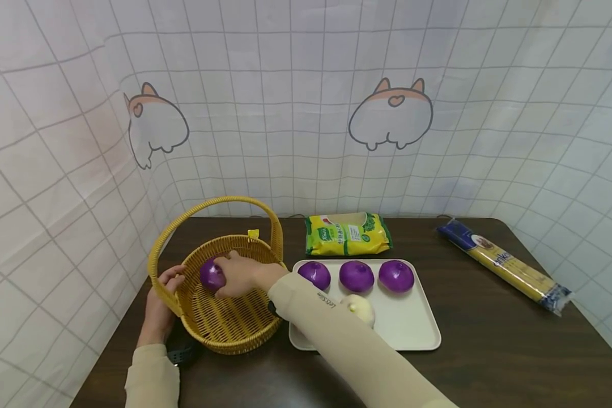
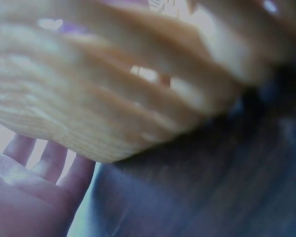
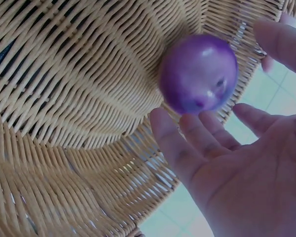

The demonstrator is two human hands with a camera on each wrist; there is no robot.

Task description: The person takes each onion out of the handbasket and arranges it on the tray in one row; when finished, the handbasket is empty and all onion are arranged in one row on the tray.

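Note:
Inside the yellow wicker basket [image 1: 224, 340], a purple onion [image 1: 212, 275] lies against the left side. Over it reaches my right hand [image 1: 242, 275]; in the right wrist view its fingers are spread and loosely bent, with the fingertips right by the onion [image 3: 198, 74] and the thumb apart from it. My left hand [image 1: 159, 300] holds the basket's left rim near the foot of the handle [image 1: 155, 255]. The left wrist view has the left palm [image 2: 34, 197] beside the basket's outer wall [image 2: 89, 94], which hides the fingertips.
Right of the basket, a white tray [image 1: 413, 334] bears three purple onions [image 1: 356, 276] and a white onion [image 1: 362, 310], partly covered by my right sleeve [image 1: 347, 334]. A yellow-green packet [image 1: 348, 234] lies behind the tray. A long pasta pack [image 1: 510, 266] lies at the right.

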